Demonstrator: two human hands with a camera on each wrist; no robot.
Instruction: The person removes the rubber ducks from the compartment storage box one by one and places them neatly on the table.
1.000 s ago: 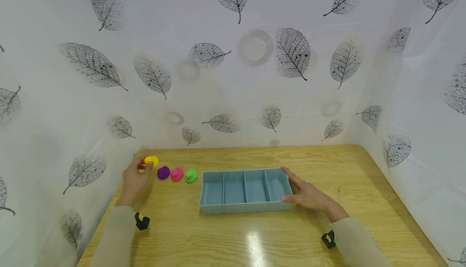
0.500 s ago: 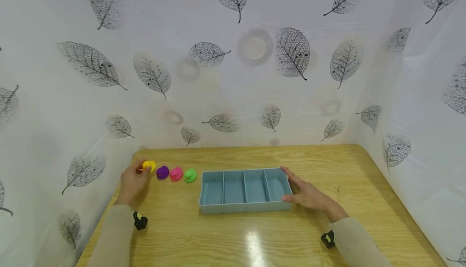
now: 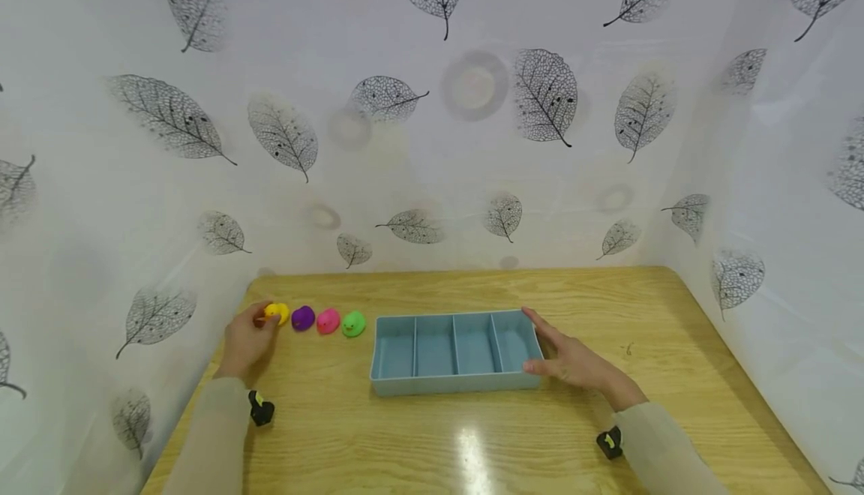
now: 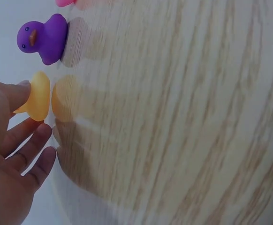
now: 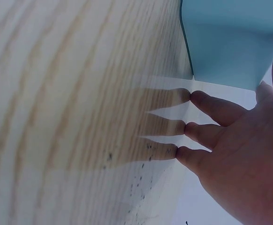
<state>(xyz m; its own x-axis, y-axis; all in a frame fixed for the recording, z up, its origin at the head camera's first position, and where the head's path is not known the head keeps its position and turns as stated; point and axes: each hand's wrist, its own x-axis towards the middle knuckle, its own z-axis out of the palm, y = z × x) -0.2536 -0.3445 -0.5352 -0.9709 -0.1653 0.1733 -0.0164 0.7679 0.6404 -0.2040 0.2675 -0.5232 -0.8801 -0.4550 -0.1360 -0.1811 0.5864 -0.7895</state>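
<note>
My left hand (image 3: pixel 246 341) pinches a small yellow rubber duck (image 3: pixel 277 313) between thumb and fingers at the left end of a row of ducks. In the left wrist view the yellow duck (image 4: pixel 39 97) is low over the wooden tabletop, its underside facing the wood, and the other fingers spread below it. A purple rubber duck (image 3: pixel 303 318) stands right beside it, then a pink one (image 3: pixel 328 321) and a green one (image 3: pixel 353 323). My right hand (image 3: pixel 574 360) holds the right end of a blue-grey divided box (image 3: pixel 455 385), thumb at the near rim, forefinger at the far corner.
Side by side, several compartments run along the box, with nothing in them. The wooden table (image 3: pixel 378 442) ends at a white, leaf-printed curtain (image 3: pixel 432 165) behind and at both sides. Black wrist devices (image 3: pixel 261 409) show near both sleeves.
My left hand has brought the yellow duck down and slightly nearer, level with the row of other ducks. The right hand and the box stay in place.
</note>
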